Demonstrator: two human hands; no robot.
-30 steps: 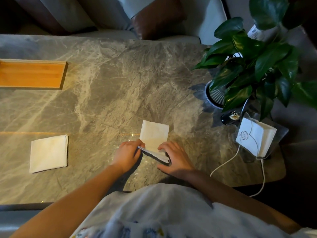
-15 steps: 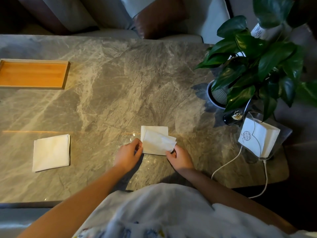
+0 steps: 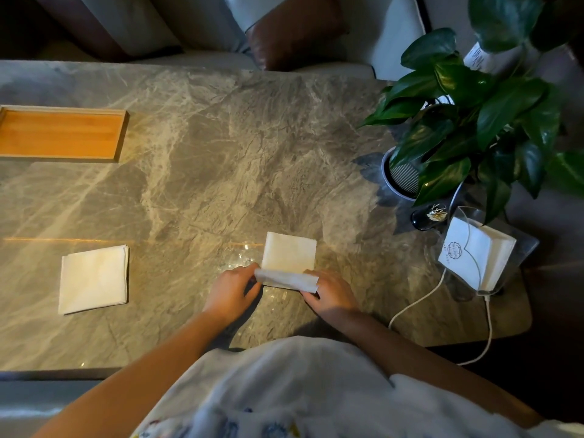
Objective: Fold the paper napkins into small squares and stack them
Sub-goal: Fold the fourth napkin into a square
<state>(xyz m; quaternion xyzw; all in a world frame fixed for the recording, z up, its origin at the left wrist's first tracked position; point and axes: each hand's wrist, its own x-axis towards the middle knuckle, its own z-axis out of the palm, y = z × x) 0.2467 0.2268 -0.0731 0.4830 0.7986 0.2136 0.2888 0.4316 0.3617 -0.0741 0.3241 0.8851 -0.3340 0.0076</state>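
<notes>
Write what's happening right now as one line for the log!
phase: folding | left hand: pinches napkin near-left edge | right hand: pinches near-right edge | near edge lifted, curling over | finished stack: left on table

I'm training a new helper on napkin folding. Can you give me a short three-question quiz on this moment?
1. True or false: both hands grip the napkin being folded.
2. Where does the folded napkin stack lie? A) inside the wooden tray B) on the bare table, on the person's left C) under the plant
3. What stands in the clear holder on the right?

Key: 1 true: left hand, right hand. 2 B. 3 unfolded napkins.
</notes>
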